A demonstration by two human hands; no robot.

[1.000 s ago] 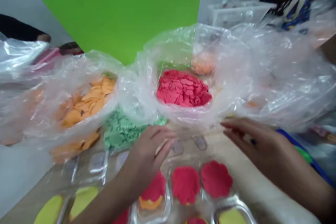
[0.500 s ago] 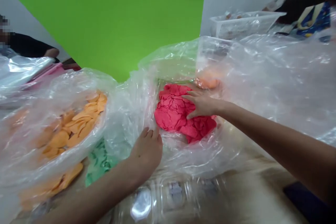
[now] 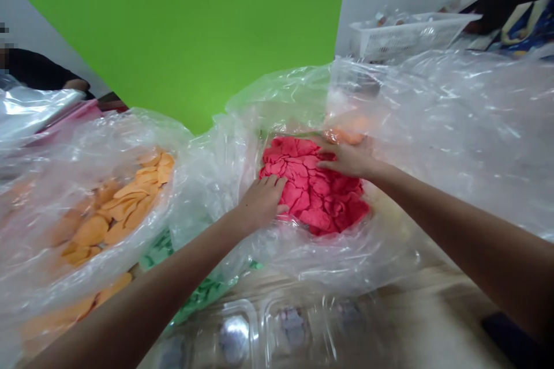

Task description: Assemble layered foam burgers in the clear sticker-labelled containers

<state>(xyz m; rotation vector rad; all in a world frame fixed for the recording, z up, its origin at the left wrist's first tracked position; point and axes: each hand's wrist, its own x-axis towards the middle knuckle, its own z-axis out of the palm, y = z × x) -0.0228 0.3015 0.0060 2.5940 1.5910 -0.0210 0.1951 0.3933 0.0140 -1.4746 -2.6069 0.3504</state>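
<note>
Thin red pieces [image 3: 298,179], crumpled and overlapping like petals or flat chips, lie heaped in an opened clear plastic bag [image 3: 337,271]. My left hand [image 3: 264,199] rests at the heap's left edge, palm down with fingers stretched out. On the upper right side of the heap, my right hand [image 3: 341,158] lies with its fingers spread over the red pieces. Neither hand visibly holds anything. Close behind my right hand, orange pieces [image 3: 346,134] show through the plastic.
Another clear bag at left holds orange flat pieces [image 3: 130,202]. Green pieces [image 3: 203,294] show below my left arm. Clear plastic clamshell boxes [image 3: 285,328] lie at the front. A white basket [image 3: 407,34] stands back right. A person's dark sleeve [image 3: 38,72] is at far left.
My left hand has moved up and right from the bag's edge onto the red heap. My right hand has shifted slightly right. The red pieces look more spread out toward the right.
</note>
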